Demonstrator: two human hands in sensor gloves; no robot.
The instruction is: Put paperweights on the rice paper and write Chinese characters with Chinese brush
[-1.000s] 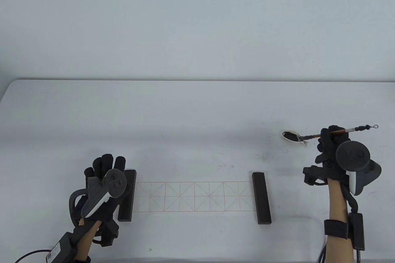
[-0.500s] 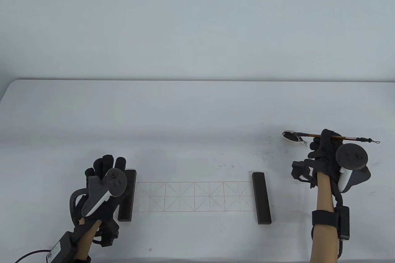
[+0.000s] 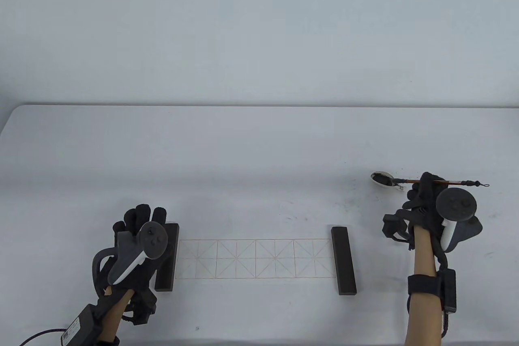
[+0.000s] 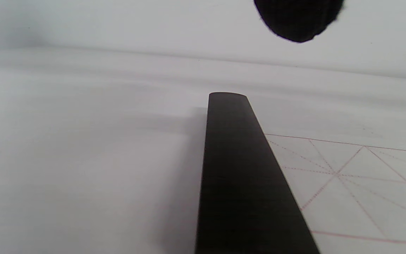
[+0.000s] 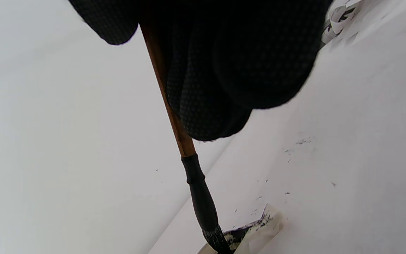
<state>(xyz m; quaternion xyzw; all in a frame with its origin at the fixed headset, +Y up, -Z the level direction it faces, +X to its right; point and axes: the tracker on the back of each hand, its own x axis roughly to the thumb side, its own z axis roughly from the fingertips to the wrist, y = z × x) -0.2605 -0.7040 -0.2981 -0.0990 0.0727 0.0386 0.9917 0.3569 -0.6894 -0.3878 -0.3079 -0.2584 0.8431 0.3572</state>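
Lying flat on the white tabletop (image 3: 259, 151), a strip of rice paper (image 3: 255, 258) printed with a red grid is seen in the table view, pinned at each short end by a dark bar-shaped paperweight. The left paperweight (image 3: 167, 258) lies across the strip's left end and the right paperweight (image 3: 344, 261) across its right end; no ink marks can be made out in the grid squares. In the left wrist view the left paperweight (image 4: 241, 176) is shown running away from the camera, with the paper's red lines (image 4: 347, 176) just beside it.

The left hand (image 3: 138, 240) is held over the near part of the left paperweight, its fingers spread and fairly straight; nothing is gripped by it, and whether the bar is actually touched cannot be told.

A brush (image 3: 442, 181) is held by the right hand (image 3: 425, 200) far to the right of the paper, the grip closed with fingers curled round the brown handle. The handle is kept nearly level, its cord end pointing right. The black tip is placed in a small white ink dish (image 3: 383, 179), which is confirmed by the right wrist view, where the bristles (image 5: 219, 240) are seen touching the ink-stained dish (image 5: 259, 229). Small dark specks are scattered on the tabletop near the dish.
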